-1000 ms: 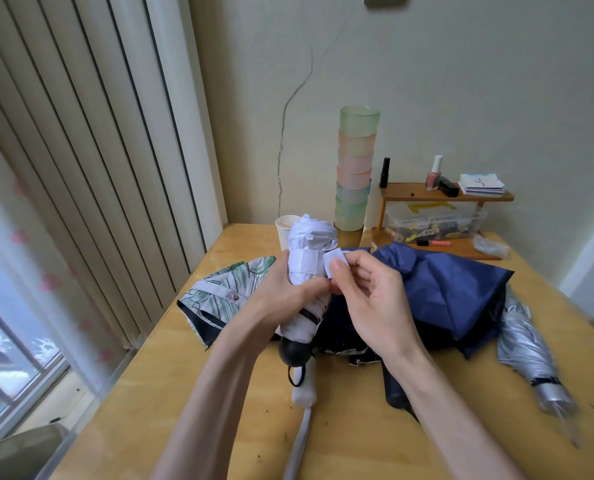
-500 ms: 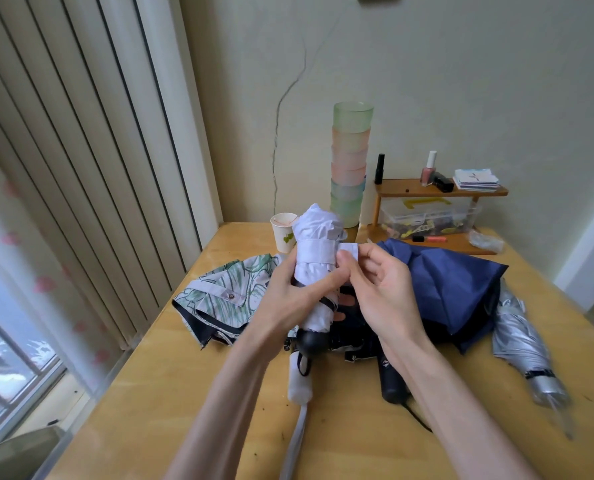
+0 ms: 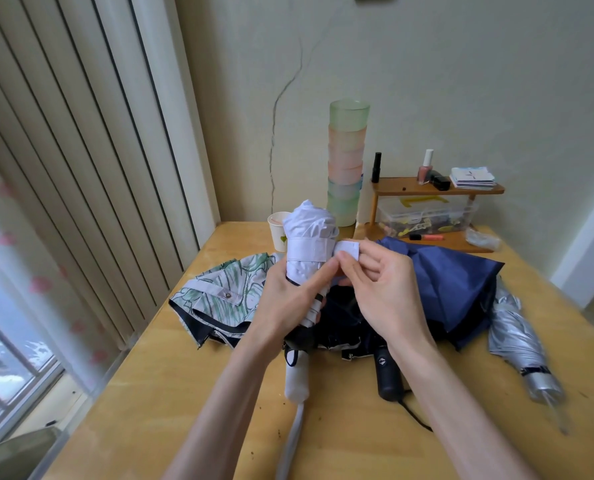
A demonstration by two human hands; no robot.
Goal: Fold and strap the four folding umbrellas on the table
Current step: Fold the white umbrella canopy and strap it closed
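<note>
The left hand [image 3: 288, 299] grips the rolled white umbrella [image 3: 309, 237] upright to steady it while the right hand [image 3: 382, 289], at its three o'clock, pinches the strap [image 3: 349, 249] end for fastening.

Left hand [image 3: 288, 299] gripping; right hand [image 3: 382, 289] pinching.

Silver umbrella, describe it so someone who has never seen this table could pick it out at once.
Start at the wooden table and go to its right side, in front of the small wooden shelf. Right of the spread navy umbrella lies the silver umbrella, loosely bundled. It alone is shiny and metallic, with a dark band near its closer end.
</note>
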